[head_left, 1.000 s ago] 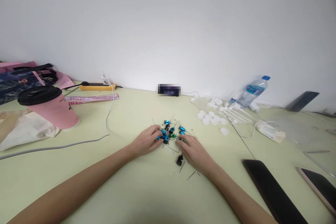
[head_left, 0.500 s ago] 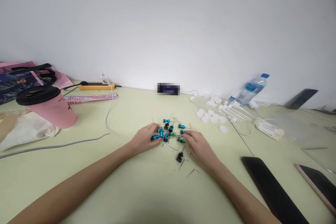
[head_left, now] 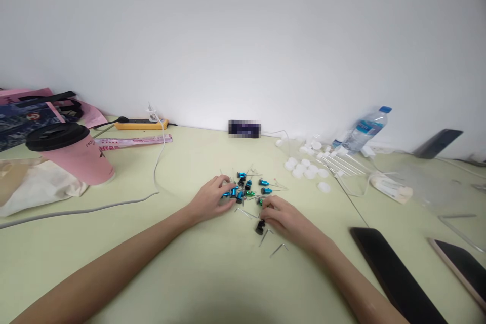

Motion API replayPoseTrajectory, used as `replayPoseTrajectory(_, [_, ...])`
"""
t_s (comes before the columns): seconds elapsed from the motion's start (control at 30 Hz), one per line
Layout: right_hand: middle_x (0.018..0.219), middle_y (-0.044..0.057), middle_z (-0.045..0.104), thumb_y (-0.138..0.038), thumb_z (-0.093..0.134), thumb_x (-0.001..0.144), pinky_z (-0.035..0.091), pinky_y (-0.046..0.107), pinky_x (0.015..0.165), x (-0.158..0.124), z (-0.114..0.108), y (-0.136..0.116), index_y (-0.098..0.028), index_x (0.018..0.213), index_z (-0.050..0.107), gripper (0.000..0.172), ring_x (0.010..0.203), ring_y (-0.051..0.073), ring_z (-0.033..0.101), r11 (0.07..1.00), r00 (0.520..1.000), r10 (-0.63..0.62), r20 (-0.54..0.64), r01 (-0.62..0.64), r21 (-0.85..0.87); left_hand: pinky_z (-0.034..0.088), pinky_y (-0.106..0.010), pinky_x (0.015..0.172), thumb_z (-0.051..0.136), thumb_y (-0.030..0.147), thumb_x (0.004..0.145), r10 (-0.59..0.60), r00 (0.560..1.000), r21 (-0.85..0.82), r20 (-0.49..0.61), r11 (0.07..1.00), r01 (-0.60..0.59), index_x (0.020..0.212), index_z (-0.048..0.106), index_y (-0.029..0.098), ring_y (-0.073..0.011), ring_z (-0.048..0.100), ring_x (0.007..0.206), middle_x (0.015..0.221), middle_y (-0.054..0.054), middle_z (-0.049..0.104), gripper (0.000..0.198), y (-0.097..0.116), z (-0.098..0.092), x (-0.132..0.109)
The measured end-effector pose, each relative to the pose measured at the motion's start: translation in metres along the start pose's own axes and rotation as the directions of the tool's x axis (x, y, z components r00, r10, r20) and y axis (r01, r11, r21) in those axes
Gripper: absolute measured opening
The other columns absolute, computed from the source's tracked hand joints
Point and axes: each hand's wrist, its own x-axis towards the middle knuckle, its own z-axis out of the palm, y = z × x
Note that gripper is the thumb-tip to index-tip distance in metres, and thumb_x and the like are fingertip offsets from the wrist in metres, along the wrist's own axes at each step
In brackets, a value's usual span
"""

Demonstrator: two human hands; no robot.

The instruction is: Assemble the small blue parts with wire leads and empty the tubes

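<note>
A loose heap of small blue, black and green metal fittings with thin wire-like rods lies mid-table. My left hand rests at the heap's left side, thumb and fingers apart around some blue fittings. My right hand is at the right side, its fingers drawn together beside a green fitting and just above a black fitting. What those fingertips pinch, if anything, is hidden. Two blue fittings, one of them this blue fitting, lie beyond the right hand. L-shaped hex keys lie nearer me.
White discs and clear tubes lie right of the heap, before a water bottle. Dark phones, including a black phone, lie at right. A pink cup, a grey cable and a yellow power strip are left.
My right hand has moved off the blue fitting and come nearer me, to the green and black fittings. My left hand's fingers have shifted slightly over the blue fittings.
</note>
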Motion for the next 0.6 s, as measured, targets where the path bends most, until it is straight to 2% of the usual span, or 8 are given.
replayPoseTrajectory(0.07, [0.093,0.008,0.056,-0.011,0.044,0.090,0.045,0.031,0.070,0.001,0.005,0.000,-0.020,0.089,0.060,0.018,0.086,0.020,0.052,1.000,1.000,0.022,-0.013,-0.023,-0.015,0.047,-0.034,0.079,0.049,0.034,0.086,0.029,0.999,0.010,-0.021,1.000,-0.029,0.112,0.056,0.022,-0.0207,0.055,0.090,0.112,-0.009,0.054,0.029,-0.001,0.000,0.000])
replayPoseTrajectory(0.2, [0.091,0.007,0.057,-0.013,0.042,0.092,0.044,0.032,0.073,0.003,0.011,-0.002,-0.020,0.085,0.058,0.019,0.086,0.020,0.052,0.999,0.997,0.031,-0.069,-0.029,0.027,0.047,-0.036,0.082,0.050,0.028,0.086,0.051,0.987,0.006,-0.156,0.999,-0.050,0.113,0.054,0.019,-0.0215,0.053,0.095,0.114,-0.011,0.053,0.028,-0.003,0.000,-0.002])
replayPoseTrajectory(0.3, [0.090,0.007,0.058,-0.015,0.040,0.093,0.044,0.031,0.075,0.003,0.013,-0.004,-0.021,0.085,0.058,0.020,0.086,0.019,0.053,0.984,0.990,0.048,-0.132,-0.024,0.178,0.046,-0.038,0.085,0.050,0.023,0.085,0.117,0.966,0.005,-0.230,0.993,-0.119,0.115,0.052,0.019,-0.0226,0.051,0.101,0.112,-0.012,0.054,0.030,-0.002,0.000,-0.005])
replayPoseTrajectory(0.37, [0.090,0.006,0.058,-0.016,0.040,0.094,0.044,0.030,0.075,0.002,0.014,-0.004,-0.021,0.086,0.057,0.019,0.085,0.018,0.054,0.952,0.981,0.084,-0.174,-0.028,0.306,0.046,-0.039,0.085,0.050,0.022,0.085,0.184,0.952,0.018,-0.244,0.983,-0.185,0.114,0.053,0.020,-0.0225,0.052,0.101,0.110,-0.011,0.056,0.029,0.001,0.001,-0.007])
replayPoseTrajectory(0.47, [0.090,0.005,0.058,-0.018,0.042,0.093,0.044,0.030,0.071,0.001,0.012,-0.002,-0.022,0.086,0.056,0.016,0.080,0.017,0.055,0.886,0.956,0.194,-0.219,-0.074,0.458,0.044,-0.040,0.091,0.049,0.024,0.087,0.266,0.946,0.056,-0.187,0.964,-0.260,0.117,0.052,0.019,-0.0232,0.052,0.106,0.114,-0.012,0.057,0.031,0.010,0.005,-0.008])
replayPoseTrajectory(0.53, [0.086,0.004,0.058,-0.022,0.046,0.092,0.044,0.030,0.070,0.001,0.010,0.001,-0.022,0.087,0.055,0.010,0.077,0.017,0.055,0.826,0.919,0.304,-0.253,-0.121,0.550,0.039,-0.043,0.098,0.046,0.030,0.089,0.303,0.948,0.105,-0.093,0.950,-0.294,0.124,0.049,0.018,-0.0256,0.047,0.118,0.126,-0.014,0.054,0.038,0.018,0.008,-0.006])
replayPoseTrajectory(0.6, [0.082,0.003,0.058,-0.027,0.050,0.091,0.045,0.031,0.069,0.000,0.007,0.003,-0.021,0.088,0.054,0.008,0.074,0.017,0.056,0.729,0.870,0.407,-0.279,-0.126,0.673,0.030,-0.046,0.107,0.043,0.040,0.091,0.329,0.944,0.168,0.016,0.930,-0.327,0.133,0.043,0.016,-0.0285,0.037,0.130,0.139,-0.015,0.045,0.048,0.026,0.012,-0.002])
